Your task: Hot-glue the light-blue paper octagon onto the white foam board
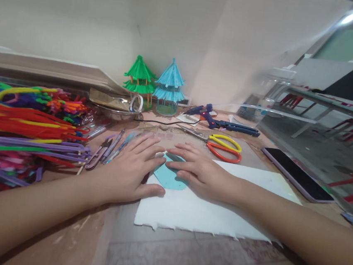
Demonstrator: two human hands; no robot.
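A light blue, many-sided piece (172, 178) lies flat on a white sheet (193, 213) with a ragged front edge. My left hand (135, 166) rests over the left side of the blue piece, fingers stretched out and thumb apart. From the right, my right hand (201, 168) reaches over the blue piece, its fingers extended across the top and right side. Both hands are open and grip nothing. The fingers hide part of the blue piece's upper edge. Just beyond my right hand are scissors (225, 149) with yellow and orange handles.
Bundles of colourful pipe cleaners (24, 122) fill the left side. Thread snips (99, 154) and pens (120, 147) lie nearby. Behind stand a green tiered model (140, 77) and a blue one (170, 82). A glue gun (205, 112), pliers-like tool (237, 127) and phone (295, 173) lie rightward.
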